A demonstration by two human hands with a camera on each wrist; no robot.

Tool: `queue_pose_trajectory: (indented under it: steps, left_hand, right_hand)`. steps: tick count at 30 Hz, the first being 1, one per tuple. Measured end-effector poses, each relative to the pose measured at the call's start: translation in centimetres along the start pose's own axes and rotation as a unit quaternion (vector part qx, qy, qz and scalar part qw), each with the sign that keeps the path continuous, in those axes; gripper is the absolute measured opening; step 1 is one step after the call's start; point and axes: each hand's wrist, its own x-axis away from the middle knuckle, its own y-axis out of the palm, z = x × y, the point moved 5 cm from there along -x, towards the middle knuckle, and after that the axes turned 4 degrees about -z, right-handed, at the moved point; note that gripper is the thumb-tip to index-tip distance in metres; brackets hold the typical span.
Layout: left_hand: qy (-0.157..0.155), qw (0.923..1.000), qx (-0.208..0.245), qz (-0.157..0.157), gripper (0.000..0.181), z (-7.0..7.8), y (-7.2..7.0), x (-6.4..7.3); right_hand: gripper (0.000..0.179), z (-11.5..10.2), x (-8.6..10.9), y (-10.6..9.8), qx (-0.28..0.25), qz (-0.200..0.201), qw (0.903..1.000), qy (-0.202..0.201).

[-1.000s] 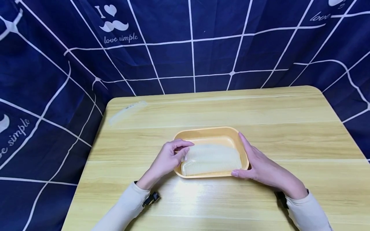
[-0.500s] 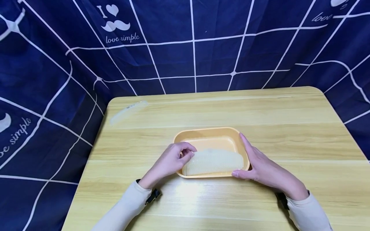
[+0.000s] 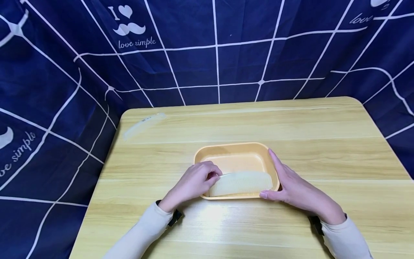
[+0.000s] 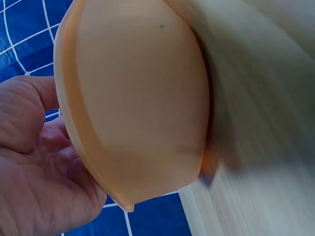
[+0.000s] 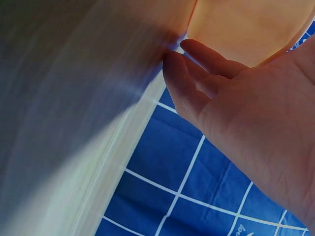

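In the head view, an orange plastic tray [image 3: 237,162] rests on the wooden table. Along its near side lies a pale translucent comb [image 3: 242,182], teeth toward the near wall. My left hand [image 3: 196,181] reaches over the tray's left end and pinches the comb's left end between thumb and fingers. My right hand [image 3: 294,185] holds the tray's right end, its thumb at the near rim and its fingers along the far right side. In the left wrist view, the tray's outer wall [image 4: 138,103] hides the comb. Right fingers [image 5: 211,56] touch the tray in the right wrist view.
Another translucent comb-shaped piece [image 3: 144,125] with small dark print lies at the table's back left. The wooden table [image 3: 323,144] ends at rounded back corners. Blue cloth [image 3: 194,68] with white grid lines hangs behind and at both sides.
The left hand has brought a comb from the tray's middle toward the near wall, over the comb that lay there. The lower comb is now covered. My right hand stays on the tray.
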Motion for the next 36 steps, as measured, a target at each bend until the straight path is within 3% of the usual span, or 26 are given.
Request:
queue_pose_trajectory:
  steps: [8, 13, 16, 23, 29, 33, 36]
  left_hand:
    - [-0.004, 1.0000, -0.005, 0.000, 0.013, 0.0, 0.2, 0.2]
    - [-0.003, 0.9998, 0.017, 0.012, 0.011, -0.1, 0.0, 0.3]
    - [0.011, 0.9980, 0.054, 0.030, 0.012, -0.2, -0.3, 0.3]
    - [0.048, 0.9803, 0.157, 0.110, 0.014, -1.5, -1.5, 1.0]
    - [0.082, 0.9769, 0.175, 0.091, 0.019, -1.5, -1.8, 1.4]
    - [0.076, 0.9679, 0.208, 0.120, 0.019, -2.0, -2.7, 1.6]
    - [0.051, 0.9574, 0.249, 0.136, 0.020, -2.8, -3.3, 1.7]
  right_hand:
    - [0.131, 0.0, 0.0, 0.1, 0.001, 0.000, 1.0000, 0.000]
    - [0.131, 0.1, 0.1, 0.1, 0.002, 0.003, 1.0000, -0.004]
    - [0.131, 0.2, 0.1, 0.1, 0.003, 0.004, 1.0000, -0.001]
    - [0.130, 0.1, 0.0, 0.1, 0.011, -0.001, 0.9999, 0.002]
    - [0.130, -0.1, -0.1, -0.1, 0.004, -0.001, 1.0000, 0.002]
    - [0.130, -0.2, -0.1, 0.0, 0.002, -0.001, 1.0000, 0.003]
    - [0.130, -0.2, 0.0, 0.0, 0.001, -0.001, 1.0000, 0.005]
